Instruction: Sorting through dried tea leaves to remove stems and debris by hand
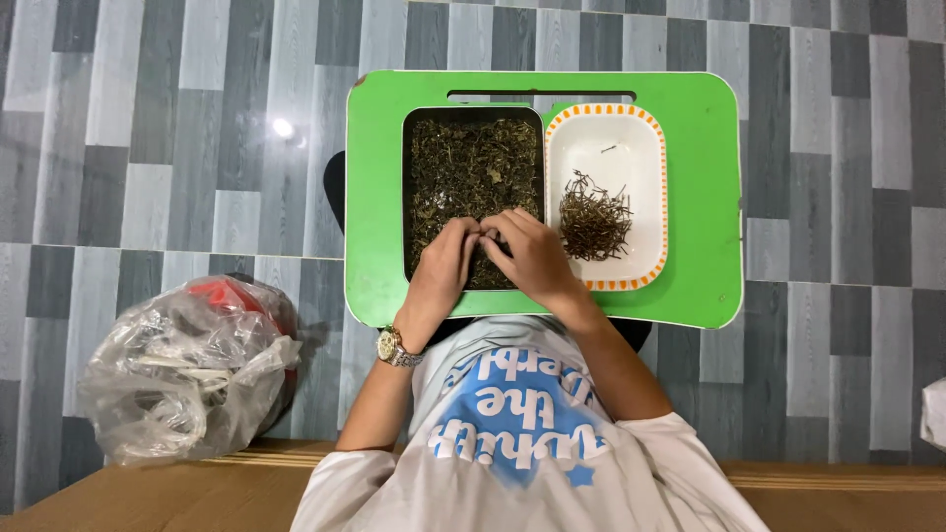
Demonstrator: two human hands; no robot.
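There is only one view, from a camera worn on the person's head, and it looks almost straight down. It sits high enough to take in the whole green lap table (700, 197) with a wide margin of grey plank floor (148, 148) around it. The person's own chest and forearms fill the lower middle of the frame, so the far side of the table lies toward the top. With no second view, nothing is shared between cameras.

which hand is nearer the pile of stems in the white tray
The right hand: it sits beside the stem pile in the white tray. The left hand is farther off, over the dark tray.
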